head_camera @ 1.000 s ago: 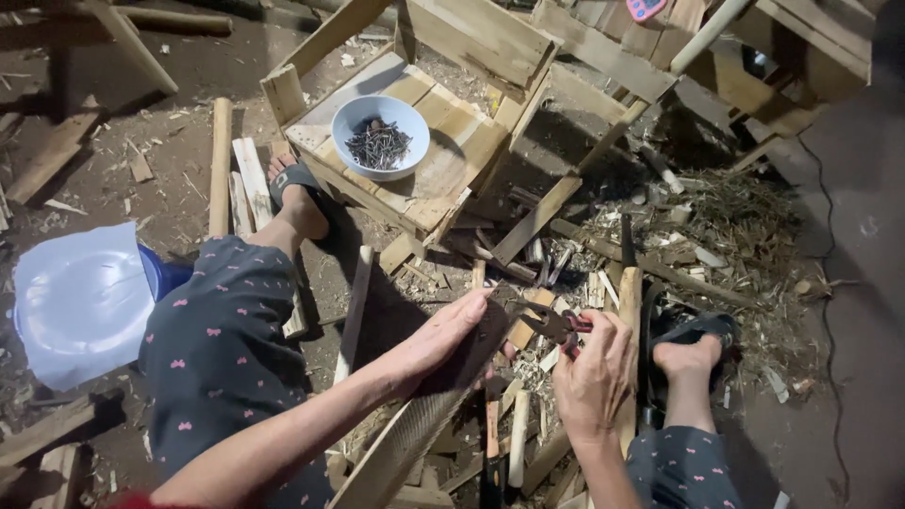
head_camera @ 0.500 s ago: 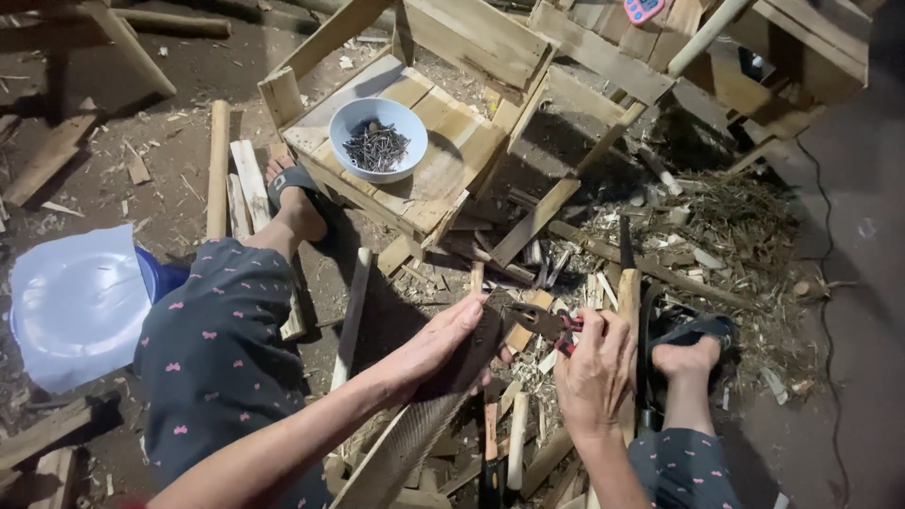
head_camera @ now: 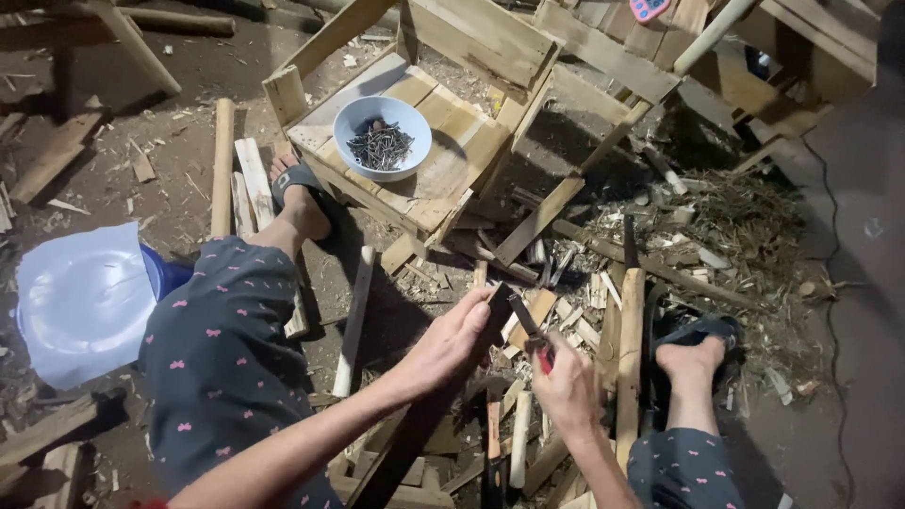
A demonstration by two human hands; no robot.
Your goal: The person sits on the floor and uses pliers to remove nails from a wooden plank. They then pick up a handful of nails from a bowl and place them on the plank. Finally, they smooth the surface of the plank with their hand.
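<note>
As held, plank steeply slanted

A small pink, blue-buttoned device lies at the top edge on wood
</note>
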